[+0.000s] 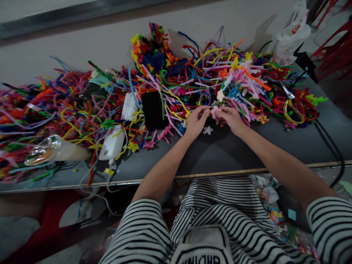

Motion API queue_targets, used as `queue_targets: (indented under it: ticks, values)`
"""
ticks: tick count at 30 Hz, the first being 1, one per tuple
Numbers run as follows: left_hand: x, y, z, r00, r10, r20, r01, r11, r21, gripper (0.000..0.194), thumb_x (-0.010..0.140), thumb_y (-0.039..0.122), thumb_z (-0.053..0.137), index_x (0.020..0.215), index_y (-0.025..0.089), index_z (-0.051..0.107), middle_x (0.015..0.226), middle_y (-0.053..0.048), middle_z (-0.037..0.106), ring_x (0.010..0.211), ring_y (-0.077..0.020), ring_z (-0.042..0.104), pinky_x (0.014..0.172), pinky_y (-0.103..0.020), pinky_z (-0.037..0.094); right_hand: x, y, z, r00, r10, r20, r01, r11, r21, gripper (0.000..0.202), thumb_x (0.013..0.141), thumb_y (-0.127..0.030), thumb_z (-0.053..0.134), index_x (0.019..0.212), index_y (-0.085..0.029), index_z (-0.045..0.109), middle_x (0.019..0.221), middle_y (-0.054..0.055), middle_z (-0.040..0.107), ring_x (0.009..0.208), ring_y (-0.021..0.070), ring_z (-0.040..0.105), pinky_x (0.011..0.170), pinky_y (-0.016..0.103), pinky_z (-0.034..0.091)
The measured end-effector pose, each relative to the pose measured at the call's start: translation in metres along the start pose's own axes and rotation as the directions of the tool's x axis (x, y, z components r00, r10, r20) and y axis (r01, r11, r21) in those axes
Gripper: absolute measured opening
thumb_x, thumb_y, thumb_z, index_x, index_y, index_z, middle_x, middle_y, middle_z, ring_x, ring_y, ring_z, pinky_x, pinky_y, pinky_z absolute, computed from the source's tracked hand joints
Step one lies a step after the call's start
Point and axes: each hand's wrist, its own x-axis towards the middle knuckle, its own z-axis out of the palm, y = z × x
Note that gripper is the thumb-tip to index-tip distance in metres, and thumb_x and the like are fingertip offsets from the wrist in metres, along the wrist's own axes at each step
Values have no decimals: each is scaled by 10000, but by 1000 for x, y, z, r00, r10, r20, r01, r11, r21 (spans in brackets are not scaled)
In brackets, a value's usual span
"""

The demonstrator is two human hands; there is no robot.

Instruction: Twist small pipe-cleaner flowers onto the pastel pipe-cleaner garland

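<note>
Between my two hands, above the dark table, is a pink pipe-cleaner flower (215, 112). My left hand (197, 119) pinches it from the left, thumb and forefinger together. My right hand (231, 118) grips its other side with the fingertips. Just below them a white pipe-cleaner flower (208, 130) lies on the table. Right behind the hands a cream flower (220, 95) and a blue flower (234, 91) sit in the heap of pipe cleaners (192, 79).
A black phone (152, 110) stands left of my hands, with a corded white power bank (112, 143) nearby. Scissors (293, 110) with yellow and red handles lie at the right. A drink cup (72, 150) rests on its side at the left. A plastic bag (293, 35) is at the back right.
</note>
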Motion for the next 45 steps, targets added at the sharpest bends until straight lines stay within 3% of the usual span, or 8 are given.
queue_targets:
  ticks: [10, 18, 24, 32, 36, 39, 42, 45]
  values:
    - [-6, 6, 3, 998, 52, 42, -58, 989, 136, 198, 903, 397, 676, 935, 204, 706, 858, -24, 740, 736, -126, 652, 701, -250, 517, -2, -3, 2, 999, 39, -17, -38, 999, 31, 372, 737, -539, 764, 870, -218, 630, 815, 29, 690, 626, 161, 665, 446, 245, 414]
    - [-2, 4, 2, 999, -16, -50, 19, 998, 64, 227, 888, 395, 683, 835, 175, 705, 715, 2, 684, 625, -94, 578, 609, -215, 458, -2, -3, 1, 999, 22, -45, -18, 996, 82, 451, 744, -632, 734, 831, -199, 642, 851, 49, 717, 595, 134, 637, 423, 220, 408]
    - [-1, 4, 2, 997, -49, -52, 48, 999, -19, 203, 893, 357, 674, 853, 172, 746, 744, -21, 730, 587, -91, 593, 589, -217, 493, 0, -2, 1, 990, -105, -95, 109, 993, 38, 456, 693, -615, 806, 863, -204, 707, 739, 19, 688, 543, 122, 588, 402, 232, 375]
    - [2, -3, 3, 997, -72, -42, 66, 990, -125, 235, 882, 398, 689, 861, 167, 725, 762, -32, 730, 588, -86, 603, 588, -213, 519, 1, 3, -1, 987, -144, -66, 146, 989, 30, 476, 697, -581, 829, 973, -212, 713, 749, 16, 706, 517, 116, 568, 391, 238, 364]
    - [-2, -2, 2, 999, -7, -51, 8, 1000, 17, 278, 945, 414, 597, 909, 165, 715, 780, -36, 728, 627, -108, 627, 634, -240, 541, 4, 7, -2, 987, -149, -62, 150, 989, 14, 481, 725, -569, 816, 1034, -216, 708, 757, 21, 710, 502, 106, 548, 385, 236, 349]
    - [-4, 8, -2, 992, 114, -55, -94, 955, 283, 300, 997, 387, 505, 1013, 172, 713, 896, -66, 749, 801, -160, 689, 784, -303, 571, 6, 9, -4, 985, -154, -80, 154, 988, 0, 451, 739, -562, 806, 1006, -212, 707, 741, 21, 698, 499, 106, 543, 389, 239, 351]
    - [0, 24, -21, 970, 243, -5, -193, 782, 593, 283, 984, 323, 517, 1176, 190, 677, 1211, -111, 711, 1201, -245, 630, 1076, -420, 480, 6, 8, -6, 984, -147, -99, 147, 989, -4, 449, 735, -568, 802, 987, -210, 704, 739, 24, 692, 498, 107, 538, 391, 243, 347]
    - [9, 35, -58, 982, 189, -16, -101, 596, 797, 355, 956, 316, 541, 1283, 219, 639, 1479, -120, 552, 1429, -329, 439, 1196, -536, 335, 5, 5, -8, 985, -137, -108, 136, 991, -11, 439, 745, -570, 787, 982, -210, 702, 767, 33, 698, 505, 105, 535, 398, 247, 349]
